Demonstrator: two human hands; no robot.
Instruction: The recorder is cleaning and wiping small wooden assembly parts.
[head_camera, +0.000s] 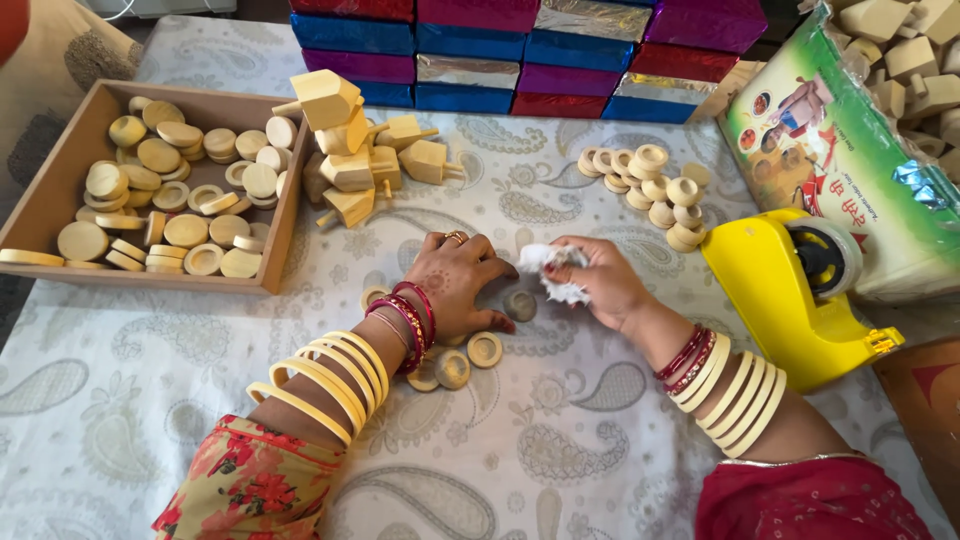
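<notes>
Lying flat on the paisley-printed cloth of the counter (600, 440), a small round wooden disc (520, 304) is seen just beyond the fingertips of the left hand (455, 280) and just left of the right hand (600, 285), so that it sits in the gap between the two hands. The disc looks darker and greyer than the pale discs around it, with a sunken centre ringed by a raised rim. The fingers of the left hand are spread and pressed down on the cloth, the hand partly covering a few pale wooden discs (468, 355) that lie near the wrist. A crumpled white cloth (555, 272) is pinched in the curled, closed fingers of the right hand, held just beside the dark disc; whether it touches the disc cannot be told. Yellow and red bangles are worn on both forearms. A wooden tray (285, 215) filled with pale discs is set at the left, a heap of wooden blocks with pegs (350, 150) behind the hands, a cluster of wooden rings (650, 190) to the right, and a yellow tape dispenser (780, 300) near the right forearm
</notes>
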